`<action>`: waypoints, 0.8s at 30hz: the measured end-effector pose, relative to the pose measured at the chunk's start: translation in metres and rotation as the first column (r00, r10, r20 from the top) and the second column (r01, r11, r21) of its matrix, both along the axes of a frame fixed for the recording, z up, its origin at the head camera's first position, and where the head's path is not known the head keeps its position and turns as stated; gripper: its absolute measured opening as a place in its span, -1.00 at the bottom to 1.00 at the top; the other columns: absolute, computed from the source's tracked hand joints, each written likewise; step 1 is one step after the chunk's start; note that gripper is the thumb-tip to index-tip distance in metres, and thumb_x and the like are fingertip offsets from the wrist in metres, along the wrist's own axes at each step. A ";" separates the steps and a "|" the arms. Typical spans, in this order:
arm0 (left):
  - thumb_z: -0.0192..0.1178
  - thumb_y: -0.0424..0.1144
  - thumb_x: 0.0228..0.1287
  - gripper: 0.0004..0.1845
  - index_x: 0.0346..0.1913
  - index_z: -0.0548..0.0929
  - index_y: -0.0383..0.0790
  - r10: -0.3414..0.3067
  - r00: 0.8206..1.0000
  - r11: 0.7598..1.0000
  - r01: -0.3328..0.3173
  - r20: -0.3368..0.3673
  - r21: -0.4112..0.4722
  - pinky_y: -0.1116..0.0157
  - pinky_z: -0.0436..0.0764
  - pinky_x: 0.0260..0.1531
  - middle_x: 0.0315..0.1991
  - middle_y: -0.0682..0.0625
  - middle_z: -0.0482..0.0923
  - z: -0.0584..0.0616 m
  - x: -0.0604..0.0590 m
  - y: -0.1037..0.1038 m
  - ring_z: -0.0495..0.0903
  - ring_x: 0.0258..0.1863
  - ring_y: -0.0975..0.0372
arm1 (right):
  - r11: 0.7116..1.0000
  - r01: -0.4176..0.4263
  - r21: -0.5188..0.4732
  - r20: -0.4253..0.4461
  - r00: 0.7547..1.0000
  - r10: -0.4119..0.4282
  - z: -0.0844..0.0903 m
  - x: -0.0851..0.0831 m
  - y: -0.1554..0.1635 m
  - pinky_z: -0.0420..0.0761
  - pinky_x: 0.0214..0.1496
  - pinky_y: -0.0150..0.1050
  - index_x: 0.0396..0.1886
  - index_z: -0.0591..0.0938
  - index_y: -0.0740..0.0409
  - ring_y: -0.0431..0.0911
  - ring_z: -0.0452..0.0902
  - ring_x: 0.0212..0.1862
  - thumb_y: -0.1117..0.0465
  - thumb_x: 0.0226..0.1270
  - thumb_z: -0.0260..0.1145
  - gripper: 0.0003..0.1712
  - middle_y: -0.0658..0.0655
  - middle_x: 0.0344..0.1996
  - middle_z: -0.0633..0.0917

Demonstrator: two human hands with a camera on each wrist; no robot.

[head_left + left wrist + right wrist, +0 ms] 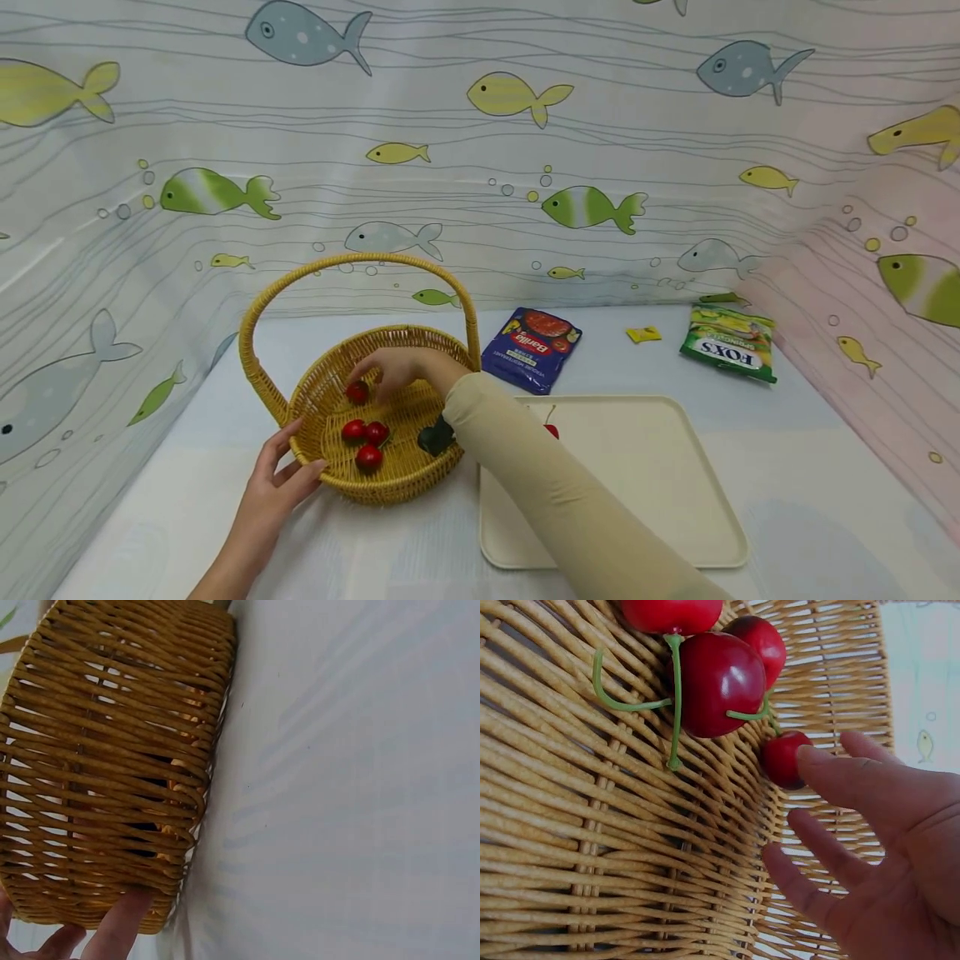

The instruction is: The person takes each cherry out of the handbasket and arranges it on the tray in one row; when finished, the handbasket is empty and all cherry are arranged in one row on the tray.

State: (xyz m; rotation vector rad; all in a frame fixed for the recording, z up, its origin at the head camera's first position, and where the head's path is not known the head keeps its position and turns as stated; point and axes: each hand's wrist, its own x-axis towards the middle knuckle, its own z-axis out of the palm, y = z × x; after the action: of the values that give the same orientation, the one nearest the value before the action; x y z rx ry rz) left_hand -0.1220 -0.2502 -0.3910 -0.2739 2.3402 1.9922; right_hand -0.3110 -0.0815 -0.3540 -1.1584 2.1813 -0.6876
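While basket (pixel 420 487) holds approx. four cherries (pixel 368 456).

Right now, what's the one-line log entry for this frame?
left hand: steadies basket rim | right hand: open, fingers touch a cherry in basket | tray: one cherry

- The sleeve (pixel 555 492) hides most of the cherry (pixel 552 430) on the tray (pixel 660 500).
- A dark thing (pixel 435 437) in the basket (pixel 375 487) is too unclear to identify.
- The left wrist view's bottom edge cuts off the left hand (pixel 90 937).
- The small yellow packet (pixel 643 334) is too small to read.
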 end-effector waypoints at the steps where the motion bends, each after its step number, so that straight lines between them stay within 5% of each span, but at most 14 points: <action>1: 0.12 -0.24 0.33 -0.20 0.46 -0.13 -0.09 -0.001 1.000 1.000 0.001 0.000 -0.001 0.42 0.54 -0.13 0.43 -0.24 -0.36 0.000 0.000 0.000 0.08 0.29 -0.13 | 1.000 -0.010 0.011 -0.003 1.000 0.010 0.000 0.000 0.000 0.47 -0.07 -0.46 0.23 0.48 0.11 -0.05 0.42 0.14 0.44 0.15 0.31 -0.41 0.05 0.22 0.43; 13: 0.15 -0.20 0.31 -0.21 0.45 -0.08 -0.06 0.018 1.000 0.999 -0.018 -0.011 -0.038 0.38 0.55 -0.11 0.43 -0.22 -0.28 -0.005 -0.002 -0.001 0.10 0.29 -0.13 | 0.997 -0.045 0.066 -0.002 0.999 0.045 -0.003 0.002 -0.007 0.41 0.05 -0.46 0.19 0.52 0.06 -0.12 0.27 0.26 0.42 0.14 0.34 -0.43 0.03 0.20 0.45; 24: 0.12 -0.25 0.33 -0.22 0.45 -0.10 -0.12 0.001 1.000 1.000 -0.002 -0.031 -0.016 0.41 0.55 -0.13 0.42 -0.26 -0.28 0.000 0.002 -0.001 0.12 0.27 -0.14 | 0.981 -0.146 0.127 -0.020 0.989 0.150 -0.004 0.007 -0.022 0.49 -0.18 -0.49 -0.03 0.63 0.16 -0.21 0.50 -0.09 0.49 0.14 0.29 -0.62 0.01 -0.17 0.63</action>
State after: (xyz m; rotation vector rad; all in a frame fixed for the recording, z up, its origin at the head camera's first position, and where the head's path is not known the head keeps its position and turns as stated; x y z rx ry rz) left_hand -0.1205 -0.2512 -0.3909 -0.2478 2.3753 1.9937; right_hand -0.3042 -0.1039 -0.3579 -1.2561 2.1043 -0.4657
